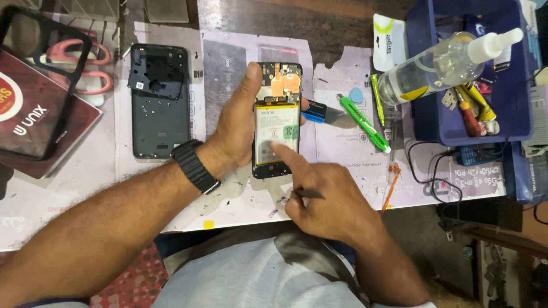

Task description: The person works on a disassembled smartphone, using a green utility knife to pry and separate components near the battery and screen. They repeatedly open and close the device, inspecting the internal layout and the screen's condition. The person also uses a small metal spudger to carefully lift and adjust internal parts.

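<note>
Left hand (237, 128) clamped around opened phone (277, 120) held above the desk (354, 171), right hand (325, 194) with forefinger pressed on its battery (276, 134), thin tool (305, 194) pinched in remaining fingers.

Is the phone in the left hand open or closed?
Open. The phone shows its bare battery and board; its back cover lies apart on the table.

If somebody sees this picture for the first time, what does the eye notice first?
First the opened phone at the centre, battery exposed, held in the left hand while the right hand puts its forefinger on the battery. Left of it lies a dark back cover; to the right, a green cutter and a clear spray bottle in a blue tray.
</note>
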